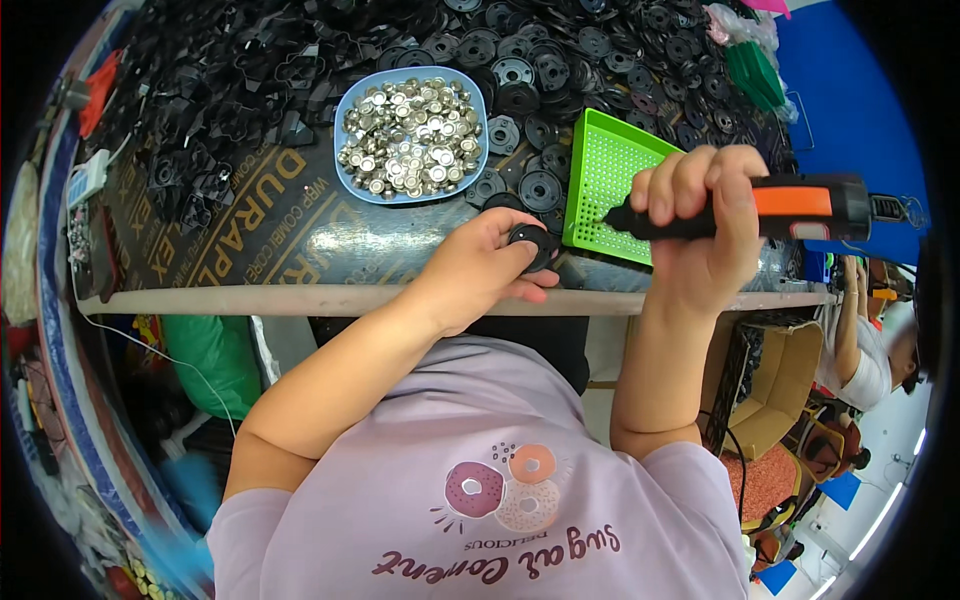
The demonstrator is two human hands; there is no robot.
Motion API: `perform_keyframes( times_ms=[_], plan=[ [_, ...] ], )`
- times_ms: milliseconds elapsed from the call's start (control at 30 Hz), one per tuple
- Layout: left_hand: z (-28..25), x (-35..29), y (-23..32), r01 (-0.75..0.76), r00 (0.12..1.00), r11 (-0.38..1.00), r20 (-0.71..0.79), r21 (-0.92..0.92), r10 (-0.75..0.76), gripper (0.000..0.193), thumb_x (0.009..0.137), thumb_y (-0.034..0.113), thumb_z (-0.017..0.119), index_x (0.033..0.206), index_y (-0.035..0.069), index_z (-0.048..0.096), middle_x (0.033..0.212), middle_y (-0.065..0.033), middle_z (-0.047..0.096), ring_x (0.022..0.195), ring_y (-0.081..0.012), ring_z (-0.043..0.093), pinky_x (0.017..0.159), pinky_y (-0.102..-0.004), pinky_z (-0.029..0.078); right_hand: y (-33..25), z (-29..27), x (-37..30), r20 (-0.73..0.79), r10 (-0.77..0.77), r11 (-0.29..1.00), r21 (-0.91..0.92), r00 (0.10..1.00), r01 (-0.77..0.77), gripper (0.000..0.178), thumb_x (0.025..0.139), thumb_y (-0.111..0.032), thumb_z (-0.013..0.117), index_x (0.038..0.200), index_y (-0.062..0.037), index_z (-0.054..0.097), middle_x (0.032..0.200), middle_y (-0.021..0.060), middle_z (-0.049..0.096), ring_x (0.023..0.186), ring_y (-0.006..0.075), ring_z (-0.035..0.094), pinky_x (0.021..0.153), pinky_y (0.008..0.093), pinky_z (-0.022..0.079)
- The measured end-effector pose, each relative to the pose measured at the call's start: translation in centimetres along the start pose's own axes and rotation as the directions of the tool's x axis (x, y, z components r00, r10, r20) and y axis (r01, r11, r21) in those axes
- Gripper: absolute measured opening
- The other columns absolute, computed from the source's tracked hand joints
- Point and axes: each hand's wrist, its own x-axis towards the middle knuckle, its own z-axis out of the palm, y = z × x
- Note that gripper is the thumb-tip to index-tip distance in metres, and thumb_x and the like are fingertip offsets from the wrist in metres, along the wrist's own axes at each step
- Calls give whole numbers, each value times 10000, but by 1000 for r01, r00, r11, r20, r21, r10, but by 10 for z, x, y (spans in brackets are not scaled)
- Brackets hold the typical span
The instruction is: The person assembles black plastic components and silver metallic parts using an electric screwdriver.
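Note:
My left hand [468,262] is closed round a small black plastic disc [530,246], held just above the table's near edge. My right hand [708,205] grips an electric screwdriver [812,204], black with an orange panel. It lies nearly level, its tip pointing left over a bright green tray [573,212] whose floor is dotted with rows of small holes. The tip is apart from the disc. To the left of the tray, a light blue plastic bowl [345,172] is full of shiny round metal pieces [420,140].
Loose black discs [540,188] lie around the tray, merging into a wide heap of angular black plastic parts [230,75]. A dark green object [755,75] sits among clear bags at the far right. Below the table stands an open cardboard box [780,375]; another person [865,345] is beyond.

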Motion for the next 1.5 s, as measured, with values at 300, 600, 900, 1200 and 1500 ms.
perform_keyframes(
  times_ms=[300, 600, 900, 1200, 1500],
  plan=[
    [-1, 0, -1, -17, 1000, 1000, 22, -2, 17, 230, 940, 29, 464, 1164, -18, 481, 1088, -129, 589, 906, -237, 672, 716, -283, 584, 7, 12, -17, 12, 42, 997, 61, 999, -43, 141, 847, -8, 580, 865, -46, 445, 633, 90, 510, 501, 169, 490, 545, 357, 480],
    [0, -1, 1, -10, 999, 999, 40, -31, 11, 267, 933, 33, 470, 1187, -45, 436, 1051, -126, 551, 842, -224, 667, 691, -287, 577, 14, 12, -21, 39, 59, 996, -74, 997, -56, 111, 891, -127, 534, 851, -78, 443, 620, 52, 456, 522, 175, 454, 552, 356, 433],
    [-2, 1, 1, 11, 999, 999, 48, -48, -9, 266, 929, 34, 477, 1181, -44, 443, 1044, -123, 559, 815, -223, 670, 683, -285, 577, 14, 16, -27, 117, -25, 992, -117, 993, 39, 168, 875, -125, 600, 859, -77, 439, 641, 57, 477, 536, 170, 468, 553, 353, 455],
    [-3, 0, 3, 10, 998, 997, 70, -76, -4, 259, 916, 40, 491, 1161, -39, 461, 1020, -120, 569, 804, -220, 669, 668, -278, 572, 11, 20, -29, 128, -9, 992, -126, 992, 25, 215, 848, -151, 638, 857, -82, 434, 637, 59, 479, 525, 164, 466, 543, 342, 456],
    [-4, 2, 3, 29, 997, 993, 74, -113, -21, 250, 909, 32, 494, 1147, -41, 470, 1007, -123, 583, 795, -226, 670, 675, -287, 581, 18, 18, -30, 197, -68, 988, -123, 978, 93, 273, 770, 58, 663, 859, -59, 434, 668, 68, 564, 569, 140, 534, 582, 301, 512]
  ],
)
